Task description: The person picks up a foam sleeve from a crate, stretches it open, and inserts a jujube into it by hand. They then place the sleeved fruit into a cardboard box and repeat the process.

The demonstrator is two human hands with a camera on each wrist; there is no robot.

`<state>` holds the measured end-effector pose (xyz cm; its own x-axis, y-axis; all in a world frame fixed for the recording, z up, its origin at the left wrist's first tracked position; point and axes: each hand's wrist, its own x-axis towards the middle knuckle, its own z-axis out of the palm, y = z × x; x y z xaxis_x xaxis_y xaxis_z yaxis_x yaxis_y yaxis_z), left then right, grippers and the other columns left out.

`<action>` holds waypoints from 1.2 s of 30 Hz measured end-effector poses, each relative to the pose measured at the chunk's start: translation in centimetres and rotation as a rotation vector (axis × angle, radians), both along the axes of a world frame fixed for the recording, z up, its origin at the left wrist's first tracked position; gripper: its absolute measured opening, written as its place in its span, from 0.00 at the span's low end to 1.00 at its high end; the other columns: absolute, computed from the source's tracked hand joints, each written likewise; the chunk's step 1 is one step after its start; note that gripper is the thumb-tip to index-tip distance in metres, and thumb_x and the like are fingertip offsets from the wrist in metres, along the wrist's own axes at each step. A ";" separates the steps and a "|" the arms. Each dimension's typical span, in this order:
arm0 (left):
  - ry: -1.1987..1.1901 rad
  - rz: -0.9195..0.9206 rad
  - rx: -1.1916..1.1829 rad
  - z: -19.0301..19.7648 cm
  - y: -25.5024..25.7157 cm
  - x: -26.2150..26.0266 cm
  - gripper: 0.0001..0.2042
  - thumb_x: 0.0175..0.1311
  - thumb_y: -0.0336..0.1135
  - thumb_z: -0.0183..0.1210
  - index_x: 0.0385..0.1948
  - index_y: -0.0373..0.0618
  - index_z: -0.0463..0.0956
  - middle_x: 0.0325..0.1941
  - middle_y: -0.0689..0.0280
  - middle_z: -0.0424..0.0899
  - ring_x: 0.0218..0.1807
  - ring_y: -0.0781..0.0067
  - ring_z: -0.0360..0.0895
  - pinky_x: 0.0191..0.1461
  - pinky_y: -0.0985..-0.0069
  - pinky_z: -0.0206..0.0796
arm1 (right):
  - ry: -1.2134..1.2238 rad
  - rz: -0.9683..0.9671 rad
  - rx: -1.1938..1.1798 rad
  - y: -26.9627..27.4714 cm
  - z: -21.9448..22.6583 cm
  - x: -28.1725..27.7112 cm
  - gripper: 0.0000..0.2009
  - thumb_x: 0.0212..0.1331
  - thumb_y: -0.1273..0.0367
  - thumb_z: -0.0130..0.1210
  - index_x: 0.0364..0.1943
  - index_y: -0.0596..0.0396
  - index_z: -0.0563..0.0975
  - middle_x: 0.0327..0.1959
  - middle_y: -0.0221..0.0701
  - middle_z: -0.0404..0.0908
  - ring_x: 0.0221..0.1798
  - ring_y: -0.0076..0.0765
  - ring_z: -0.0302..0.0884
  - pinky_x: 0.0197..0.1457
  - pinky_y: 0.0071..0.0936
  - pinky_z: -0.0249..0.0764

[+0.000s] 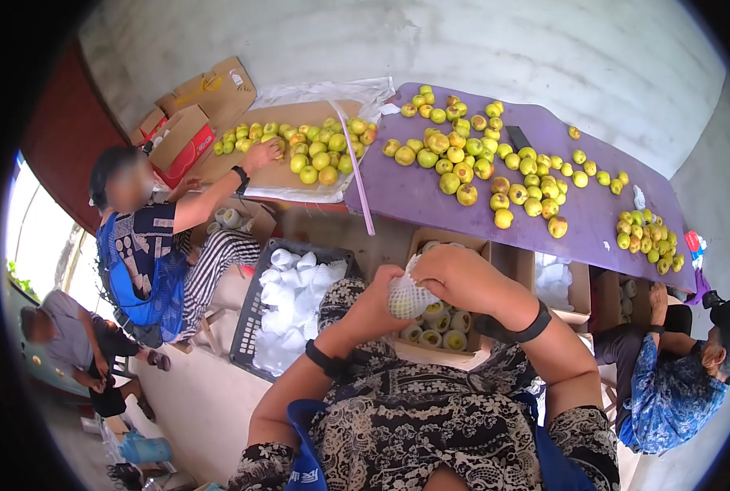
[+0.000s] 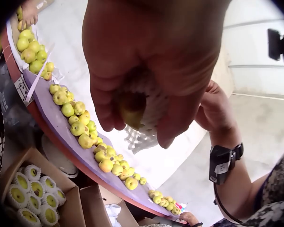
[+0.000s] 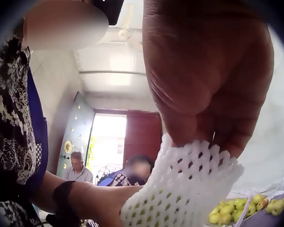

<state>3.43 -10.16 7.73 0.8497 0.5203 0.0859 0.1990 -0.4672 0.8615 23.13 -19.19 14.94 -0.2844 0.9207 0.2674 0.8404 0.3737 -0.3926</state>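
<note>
Net (image 1: 409, 286) encloses one fruit (image 1: 402, 308), head view; left hand (image 1: 366, 309) grips it, right hand (image 1: 455, 274) pinches the rim. Done: netted fruit (image 1: 433, 338) boxed. Left: many bare on the counter (image 1: 418, 196). Apron (image 1: 307, 458) lettering unreadable.

Left wrist view: fingers curled round fruit; label (image 2: 221, 169) illegible.

Right wrist view: fingers at net's top.

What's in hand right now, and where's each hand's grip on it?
An apple in a foam net. Left hand grips the netted apple's side; right hand pinches the net's upper edge.
</note>
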 end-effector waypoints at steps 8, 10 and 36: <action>0.031 -0.010 0.166 3.0 -0.4 0.5 0.38 0.43 0.32 0.72 0.57 0.40 0.59 0.53 0.52 0.71 0.56 0.54 0.74 0.59 0.66 0.67 | 0.225 0.097 -0.095 -0.3 0.6 -0.2 0.24 0.43 0.68 0.65 0.49 0.52 0.73 0.47 0.37 0.71 0.52 0.48 0.72 0.53 0.38 0.71; 0.094 0.014 0.153 2.5 -0.5 0.6 0.40 0.42 0.33 0.73 0.57 0.40 0.57 0.54 0.54 0.71 0.58 0.56 0.73 0.60 0.67 0.66 | 0.207 0.081 -0.144 -0.3 0.7 -0.5 0.26 0.42 0.68 0.66 0.50 0.52 0.72 0.49 0.38 0.69 0.53 0.48 0.71 0.55 0.37 0.70; -0.152 0.031 0.049 3.1 0.5 2.6 0.43 0.42 0.34 0.76 0.57 0.42 0.52 0.55 0.54 0.70 0.54 0.63 0.75 0.58 0.69 0.68 | 0.382 -0.009 0.002 -0.4 -1.8 1.1 0.32 0.40 0.68 0.71 0.54 0.50 0.71 0.55 0.34 0.66 0.59 0.36 0.67 0.54 0.29 0.72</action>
<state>6.01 -9.68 10.84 0.8083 0.5383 0.2384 0.0829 -0.5051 0.8591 24.28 -19.55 13.11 -0.1559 0.9221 0.3541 0.6368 0.3679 -0.6776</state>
